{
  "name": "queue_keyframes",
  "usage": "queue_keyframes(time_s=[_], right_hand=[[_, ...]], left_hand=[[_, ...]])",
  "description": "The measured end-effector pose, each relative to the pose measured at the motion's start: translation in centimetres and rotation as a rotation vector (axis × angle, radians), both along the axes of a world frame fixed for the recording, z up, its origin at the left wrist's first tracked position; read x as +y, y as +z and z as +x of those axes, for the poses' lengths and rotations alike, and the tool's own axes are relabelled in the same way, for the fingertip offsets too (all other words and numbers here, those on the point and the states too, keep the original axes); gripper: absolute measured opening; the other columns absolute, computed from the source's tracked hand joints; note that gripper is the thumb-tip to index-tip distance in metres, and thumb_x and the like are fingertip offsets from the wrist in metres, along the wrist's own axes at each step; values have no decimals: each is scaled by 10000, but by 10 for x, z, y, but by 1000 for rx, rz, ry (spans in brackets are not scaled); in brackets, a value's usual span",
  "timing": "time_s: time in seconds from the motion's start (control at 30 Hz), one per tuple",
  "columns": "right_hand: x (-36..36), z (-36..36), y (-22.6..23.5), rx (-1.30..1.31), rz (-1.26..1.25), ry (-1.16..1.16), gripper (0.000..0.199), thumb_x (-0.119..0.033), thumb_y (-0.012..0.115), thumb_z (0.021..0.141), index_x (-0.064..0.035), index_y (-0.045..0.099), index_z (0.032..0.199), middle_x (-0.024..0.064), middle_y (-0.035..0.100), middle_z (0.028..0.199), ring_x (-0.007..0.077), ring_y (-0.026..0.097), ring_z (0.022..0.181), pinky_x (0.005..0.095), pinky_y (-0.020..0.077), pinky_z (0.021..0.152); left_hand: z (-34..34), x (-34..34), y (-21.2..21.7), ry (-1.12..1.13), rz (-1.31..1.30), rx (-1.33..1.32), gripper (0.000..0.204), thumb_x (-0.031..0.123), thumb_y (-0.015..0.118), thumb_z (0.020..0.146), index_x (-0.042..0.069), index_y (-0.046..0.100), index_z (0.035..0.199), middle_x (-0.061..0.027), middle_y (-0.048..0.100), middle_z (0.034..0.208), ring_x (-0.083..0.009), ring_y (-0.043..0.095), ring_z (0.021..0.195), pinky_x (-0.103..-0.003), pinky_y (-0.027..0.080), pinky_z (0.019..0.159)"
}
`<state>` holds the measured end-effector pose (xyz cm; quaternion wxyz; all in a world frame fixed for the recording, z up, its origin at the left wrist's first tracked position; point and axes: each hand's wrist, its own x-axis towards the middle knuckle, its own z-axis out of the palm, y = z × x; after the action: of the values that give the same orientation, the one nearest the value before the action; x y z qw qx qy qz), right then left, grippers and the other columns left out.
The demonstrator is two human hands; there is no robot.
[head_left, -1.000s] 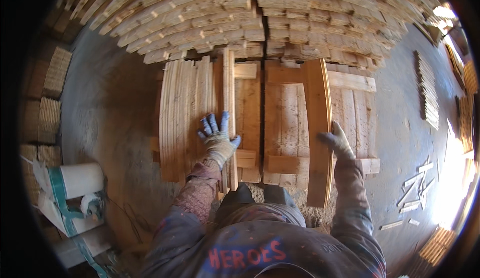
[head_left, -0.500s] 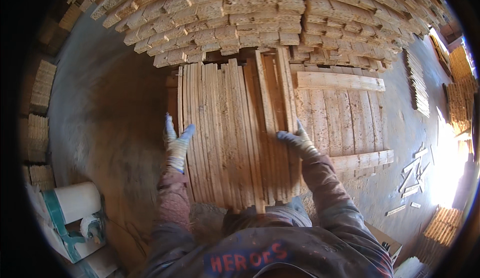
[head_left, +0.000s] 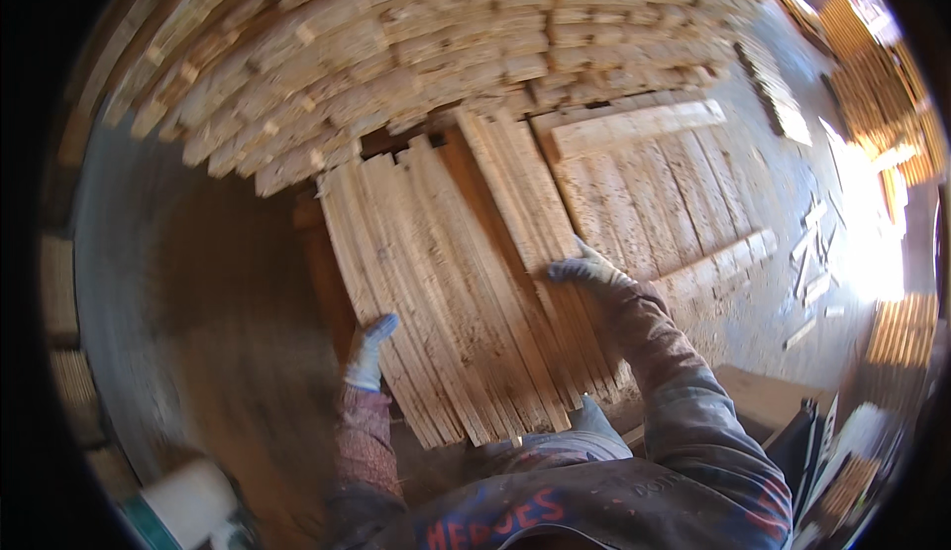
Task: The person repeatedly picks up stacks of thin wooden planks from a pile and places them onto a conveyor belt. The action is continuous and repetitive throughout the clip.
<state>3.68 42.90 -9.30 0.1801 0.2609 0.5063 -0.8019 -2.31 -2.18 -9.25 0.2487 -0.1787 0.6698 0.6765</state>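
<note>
Two gloved hands brace a bundle of boards, the long pieces lying side by side at a slant in front of a worker's body. At the left edge of the bundle of boards point(head_left: 456, 292), the left hand point(head_left: 367, 354) grips with its thumb over the top, its other fingers hidden from sight. At the right edge, the right hand point(head_left: 592, 268) clasps the outer boards, thumb laid across their upper faces. Beyond the far end of the bundle rises a tall lumber stack point(head_left: 456, 35), its layers of rough planks overlapping. Just to the bundle's right lies a plank panel point(head_left: 664, 193) crossed by two slats point(head_left: 644, 126), and farther right, wood scraps point(head_left: 816, 287) lie scattered on the floor point(head_left: 228, 253). Below the bundle's near end, the worker's dark shirt point(head_left: 614, 510) carries large red capitals point(head_left: 503, 520) on a bluish patch, with smaller, dark, faint lettering point(head_left: 654, 489) to their right. Well apart from the bundle, toward the lower left, stands a white-and-green object point(head_left: 188, 505), partly lost in the shadowed rim.
</note>
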Motion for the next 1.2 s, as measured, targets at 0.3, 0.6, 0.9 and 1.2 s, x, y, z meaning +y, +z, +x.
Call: queue_keyframes(time_s=[0.3, 0.6, 0.9, 1.2], right_hand=[[16, 63, 54, 410, -98, -34, 1016, -16, 802, 844, -64, 164, 1633, 177, 720, 1145, 250, 708, 984, 387, 555, 967], [97, 359, 254, 400, 237, -828, 969, -81, 860, 776, -48, 325, 1584, 102, 580, 1398, 181, 584, 1211, 334, 502, 1008], [-52, 688, 238, 119, 343, -2201, 670, -174, 827, 789, -30, 573, 1392, 81, 670, 1263, 210, 654, 1112, 339, 525, 979], [-87, 850, 160, -822, 513, -2461, 652, -552, 808, 844, 15, 694, 1145, 117, 742, 1081, 203, 689, 977, 347, 557, 872]], left_hand=[[35, 6, 50, -83, 226, -64, 858, 450, 796, 809, 30, 456, 1476, -174, 573, 1378, -374, 574, 1219, -499, 506, 1040], [31, 324, 186, -885, 466, 38, 595, 282, 704, 949, -10, 510, 1429, -163, 639, 1318, -308, 640, 1159, -439, 516, 1046], [452, 710, 230, -2093, 661, -181, 401, 172, 704, 938, -26, 655, 1283, -81, 740, 1097, -199, 705, 1007, -299, 551, 929], [868, 803, 210, -2997, 467, -94, 940, 538, 807, 837, 6, 432, 1515, -175, 541, 1465, -255, 517, 1328, -386, 455, 1092]])
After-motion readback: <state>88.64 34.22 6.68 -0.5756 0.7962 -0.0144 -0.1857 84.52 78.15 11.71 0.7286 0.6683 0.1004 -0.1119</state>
